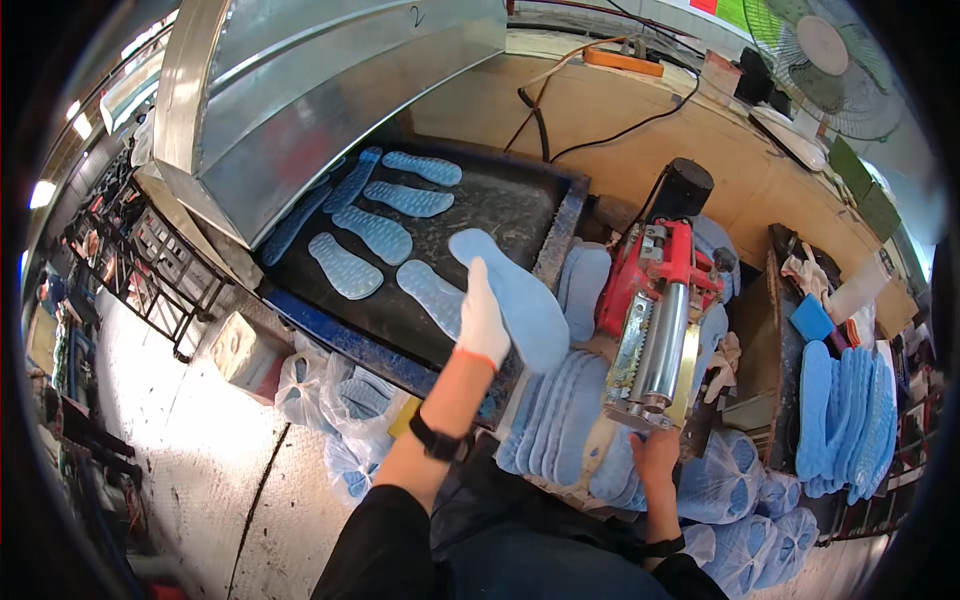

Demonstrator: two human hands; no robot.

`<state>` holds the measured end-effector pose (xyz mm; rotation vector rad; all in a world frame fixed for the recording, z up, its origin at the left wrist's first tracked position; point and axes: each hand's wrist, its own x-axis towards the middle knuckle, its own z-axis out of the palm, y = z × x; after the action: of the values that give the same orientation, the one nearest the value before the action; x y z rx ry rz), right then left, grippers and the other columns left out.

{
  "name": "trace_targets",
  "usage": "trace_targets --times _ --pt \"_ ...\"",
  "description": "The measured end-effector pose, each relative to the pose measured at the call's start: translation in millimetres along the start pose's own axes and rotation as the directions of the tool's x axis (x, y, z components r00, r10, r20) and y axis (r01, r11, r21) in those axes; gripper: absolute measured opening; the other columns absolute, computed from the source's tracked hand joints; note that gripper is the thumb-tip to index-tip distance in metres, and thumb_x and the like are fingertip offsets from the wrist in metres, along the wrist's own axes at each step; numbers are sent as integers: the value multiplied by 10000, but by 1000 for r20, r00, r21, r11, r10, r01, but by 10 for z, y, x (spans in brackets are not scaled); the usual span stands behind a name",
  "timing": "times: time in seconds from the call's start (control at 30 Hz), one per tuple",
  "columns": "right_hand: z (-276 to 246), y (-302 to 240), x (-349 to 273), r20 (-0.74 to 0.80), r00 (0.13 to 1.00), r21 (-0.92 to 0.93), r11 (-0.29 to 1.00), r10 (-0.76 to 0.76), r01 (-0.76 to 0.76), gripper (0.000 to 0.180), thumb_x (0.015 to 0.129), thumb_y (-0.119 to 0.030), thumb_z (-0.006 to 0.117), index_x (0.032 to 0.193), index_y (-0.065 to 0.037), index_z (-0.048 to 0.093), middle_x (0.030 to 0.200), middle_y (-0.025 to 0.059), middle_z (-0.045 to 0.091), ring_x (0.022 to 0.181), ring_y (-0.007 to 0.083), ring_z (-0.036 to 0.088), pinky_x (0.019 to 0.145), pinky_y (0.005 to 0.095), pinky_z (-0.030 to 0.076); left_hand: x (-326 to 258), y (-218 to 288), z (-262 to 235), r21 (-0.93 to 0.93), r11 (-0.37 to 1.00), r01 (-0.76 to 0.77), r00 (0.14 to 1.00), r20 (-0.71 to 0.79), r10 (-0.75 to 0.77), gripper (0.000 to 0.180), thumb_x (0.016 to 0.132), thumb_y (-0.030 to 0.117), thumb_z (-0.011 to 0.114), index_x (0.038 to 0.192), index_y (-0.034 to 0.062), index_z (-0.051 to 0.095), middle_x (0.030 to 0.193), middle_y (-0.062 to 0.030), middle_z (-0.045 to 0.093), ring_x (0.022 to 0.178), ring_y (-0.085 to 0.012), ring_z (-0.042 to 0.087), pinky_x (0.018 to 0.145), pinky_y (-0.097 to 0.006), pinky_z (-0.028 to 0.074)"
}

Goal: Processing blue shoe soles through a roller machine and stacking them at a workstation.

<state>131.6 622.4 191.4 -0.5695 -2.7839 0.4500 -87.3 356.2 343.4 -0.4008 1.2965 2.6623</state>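
Observation:
My left hand, in a white glove with an orange cuff, is closed on the edge of a light blue insole. That insole is tilted up over the near right corner of a black conveyor belt. Several dimpled blue insoles lie spread on the belt, one of them just beside the glove. My bare right hand is at the front lower end of a red machine with a shiny metal roller. The machine partly hides its fingers, so their grip is unclear.
A sheet-metal hood covers the belt's far left part. Stacked insoles stand between belt and machine; more stand at the right. Bagged insoles sit below my right hand, other bags beside the belt. A fan stands top right.

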Motion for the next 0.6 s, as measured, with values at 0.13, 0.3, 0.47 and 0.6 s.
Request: trace_targets --times 0.13,0.3,0.47,0.6 --pt "-8 -9 -3 51 996 33 997 73 -74 531 639 -135 826 1081 12 571 1098 205 527 1069 411 517 858 470 474 823 -10 -200 355 926 -127 984 -69 161 736 976 566 337 1213 -102 538 1111 -169 642 985 -270 644 886 -349 503" --pt "78 107 -18 37 999 32 999 -20 18 515 688 -242 799 1096 4 604 1099 244 574 1013 422 549 836 485 466 1393 26 -394 109 994 -18 969 -241 44 772 950 597 347 1276 -85 507 1214 -194 591 1085 -288 587 923 -362 464" --pt "-14 73 -25 -94 990 14 994 -108 110 484 682 -225 800 1071 -3 616 1049 235 592 951 432 567 806 495 473 750 243 -54 258 965 46 962 -273 27 818 923 629 358 1375 -49 430 1385 -220 480 1215 -318 502 1011 -369 382" --pt "-18 1 7 -43 995 85 992 -93 96 625 633 -59 802 1196 -40 531 1155 203 521 1084 411 515 859 460 470 214 65 -140 545 714 -440 842 -26 539 731 953 526 420 1443 -11 334 1358 -164 480 1134 -300 540 987 -365 412"
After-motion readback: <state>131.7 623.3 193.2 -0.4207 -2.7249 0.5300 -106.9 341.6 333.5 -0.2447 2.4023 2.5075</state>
